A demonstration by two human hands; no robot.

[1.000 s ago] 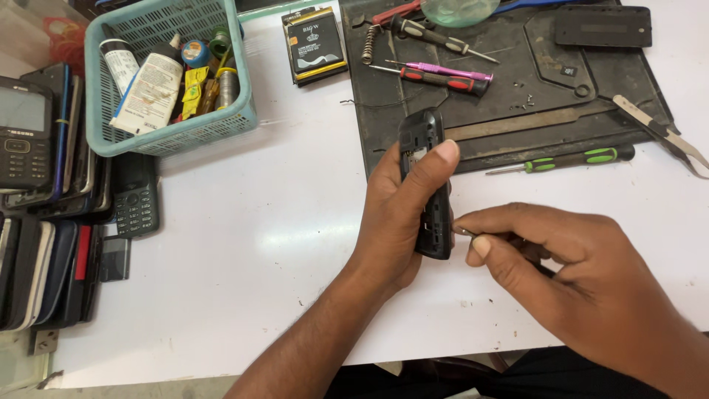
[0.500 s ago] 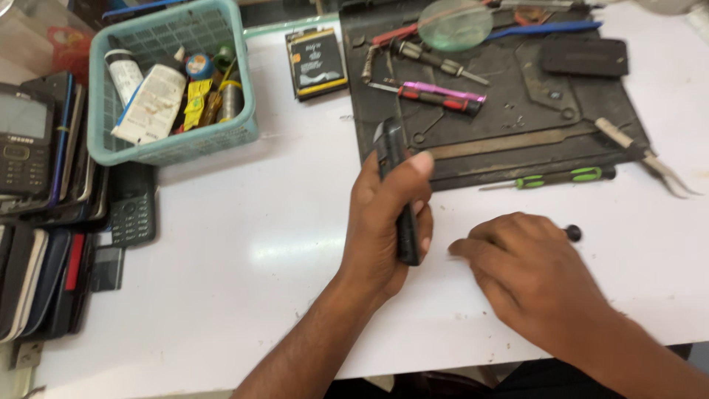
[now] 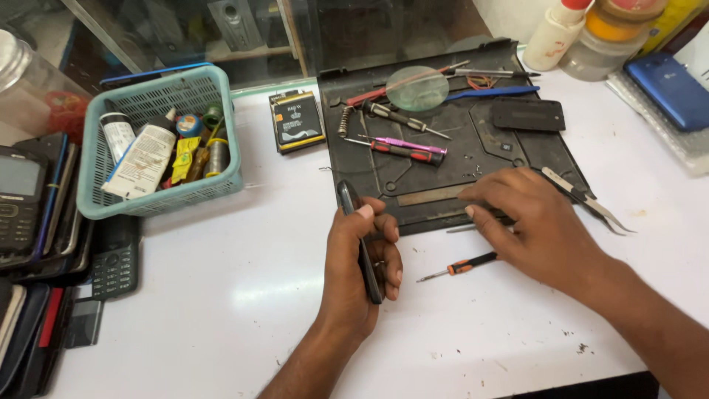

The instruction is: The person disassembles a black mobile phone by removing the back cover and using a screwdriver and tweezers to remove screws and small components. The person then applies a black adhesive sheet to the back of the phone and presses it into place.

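Single head view, looking steeply down from above, sitting close over white table point(image 3: 244, 295); dark work mat point(image 3: 443, 159) lying at far edge.

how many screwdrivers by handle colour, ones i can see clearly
red-and-black screwdriver: 1
pink-purple screwdriver: 1
orange-and-black screwdriver: 1, on the white table near the right hand
silver-handled screwdriver: 1
Total: 4

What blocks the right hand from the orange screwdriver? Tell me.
Nothing visible. The right hand rests on the mat's front edge; the orange screwdriver lies just below it on bare table. The left hand holds the phone apart.
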